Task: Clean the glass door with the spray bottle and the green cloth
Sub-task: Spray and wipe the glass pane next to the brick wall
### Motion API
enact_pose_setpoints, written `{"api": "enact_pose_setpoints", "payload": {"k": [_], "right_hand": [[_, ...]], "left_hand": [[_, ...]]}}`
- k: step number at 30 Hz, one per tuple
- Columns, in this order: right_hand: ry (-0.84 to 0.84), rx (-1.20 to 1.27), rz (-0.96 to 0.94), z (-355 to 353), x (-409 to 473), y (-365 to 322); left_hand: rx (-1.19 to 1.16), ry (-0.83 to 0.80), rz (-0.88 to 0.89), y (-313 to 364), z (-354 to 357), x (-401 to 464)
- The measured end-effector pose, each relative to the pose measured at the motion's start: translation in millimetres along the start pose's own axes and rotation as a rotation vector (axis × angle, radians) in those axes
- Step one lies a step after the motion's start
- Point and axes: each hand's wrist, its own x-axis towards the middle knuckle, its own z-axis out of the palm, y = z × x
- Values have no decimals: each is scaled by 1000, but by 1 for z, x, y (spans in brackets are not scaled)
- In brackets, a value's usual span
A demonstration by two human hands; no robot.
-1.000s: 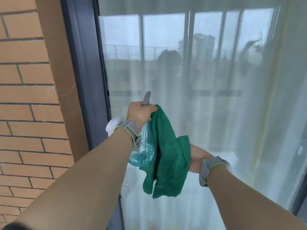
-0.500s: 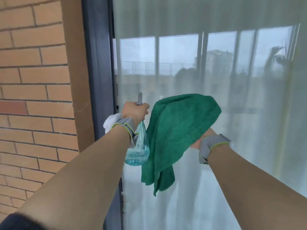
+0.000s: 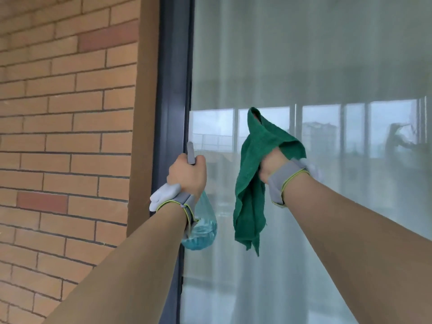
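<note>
My left hand is curled around the top of the spray bottle, gripping it so the grey nozzle sticks up above my knuckles and the clear body with blue liquid hangs down below my wrist. It sits just beside the dark door frame, at the left edge of the glass door. My right hand is closed on the green cloth, bunching it; one corner pokes up above my fingers and the rest drapes down to the left of my wrist, hanging loose in front of the glass. I cannot tell whether the cloth touches the pane. The two hands are near each other, apart, with the cloth between them. Each wrist wears a grey band with a yellow-green edge. A pale curtain shows behind the glass, and a brick wall fills the left side.
</note>
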Motion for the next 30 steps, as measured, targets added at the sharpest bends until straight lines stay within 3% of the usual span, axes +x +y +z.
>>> {"api": "enact_pose_setpoints", "payload": {"k": [7, 12, 15, 18, 23, 30], "right_hand": [[26, -661, -433, 55, 42, -20], [77, -1084, -566, 77, 81, -28], [98, -1087, -709, 86, 94, -39], [28, -1119, -676, 84, 103, -62], [68, -1425, -812, 81, 128, -105], [86, -1610, -945, 74, 163, -133]], "left_hand": [[-114, -6, 115, 6, -9, 65], [-315, -87, 181, 23, -8, 119], [-488, -172, 114, 38, 1, 153], [-545, -254, 42, 55, 8, 180], [-721, -301, -11, 89, 20, 216], [-681, -384, 124, 148, 41, 222]]}}
